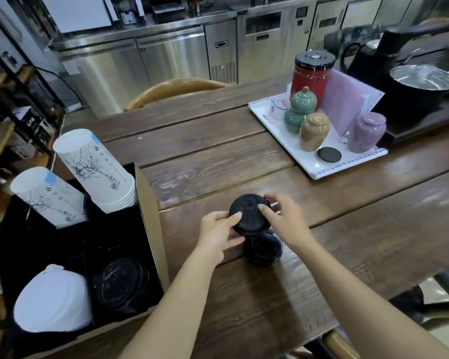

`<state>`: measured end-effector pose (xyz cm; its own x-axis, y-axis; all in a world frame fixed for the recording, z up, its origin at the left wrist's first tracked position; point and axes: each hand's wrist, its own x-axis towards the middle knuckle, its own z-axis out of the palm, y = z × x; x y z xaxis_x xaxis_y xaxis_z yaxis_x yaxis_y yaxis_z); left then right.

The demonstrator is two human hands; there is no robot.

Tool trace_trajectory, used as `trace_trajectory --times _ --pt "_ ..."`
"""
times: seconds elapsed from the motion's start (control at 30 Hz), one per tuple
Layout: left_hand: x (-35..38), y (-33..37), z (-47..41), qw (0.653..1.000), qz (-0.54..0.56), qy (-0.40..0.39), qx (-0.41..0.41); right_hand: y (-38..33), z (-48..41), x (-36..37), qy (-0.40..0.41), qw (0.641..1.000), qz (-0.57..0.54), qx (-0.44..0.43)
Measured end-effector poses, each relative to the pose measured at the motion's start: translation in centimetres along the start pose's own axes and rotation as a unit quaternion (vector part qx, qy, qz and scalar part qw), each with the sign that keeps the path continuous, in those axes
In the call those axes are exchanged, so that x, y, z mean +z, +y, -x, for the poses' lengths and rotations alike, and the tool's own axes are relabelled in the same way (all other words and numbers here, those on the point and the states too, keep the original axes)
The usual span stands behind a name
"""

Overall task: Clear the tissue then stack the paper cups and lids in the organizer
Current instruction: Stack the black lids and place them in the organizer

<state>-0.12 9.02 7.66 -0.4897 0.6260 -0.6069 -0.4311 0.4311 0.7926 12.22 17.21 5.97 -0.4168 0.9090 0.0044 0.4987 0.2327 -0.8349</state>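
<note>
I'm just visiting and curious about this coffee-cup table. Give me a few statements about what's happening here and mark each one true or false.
1. Both hands, left hand and right hand, hold one black lid. True.
2. More black lids sit on the wooden table just below the held one. True.
3. The paper cups in the organizer stand open end up. False: they are upside down, bottoms up.
4. The organizer holds only black lids. False: it has a stack of white lids beside the stacked black lids.
5. The white tray carries paper cups. False: it carries small ceramic jars and a red canister.
</note>
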Motion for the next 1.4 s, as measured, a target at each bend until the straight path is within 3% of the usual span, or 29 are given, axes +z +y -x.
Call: trace_trajectory --times 0.1,0.33,0.83,1.17,1.4 --pt "0.7 -0.9 -0.1 0.997 -0.069 -0.011 -0.014 1.0 0.2 -0.6 -0.016 1.000 0.010 0.016" --pt "1.7 -4.0 -0.4 0.991 -0.118 -0.001 -0.055 3.5 1.0 -0.2 -0.078 0.994 0.049 0.054" --pt "2.5 -5.7 -0.1 0.991 -0.103 0.025 -0.087 5.2 0.8 0.7 -0.171 0.977 0.088 0.093" --pt "3.4 -5.1 -0.3 0.987 0.007 0.041 -0.157 5.2 0.4 0.4 -0.179 0.972 0.029 0.149" --pt "3.1 -4.7 -0.9 0.989 -0.010 0.037 -0.140 5.3 0.6 0.1 -0.162 0.963 -0.127 0.173"
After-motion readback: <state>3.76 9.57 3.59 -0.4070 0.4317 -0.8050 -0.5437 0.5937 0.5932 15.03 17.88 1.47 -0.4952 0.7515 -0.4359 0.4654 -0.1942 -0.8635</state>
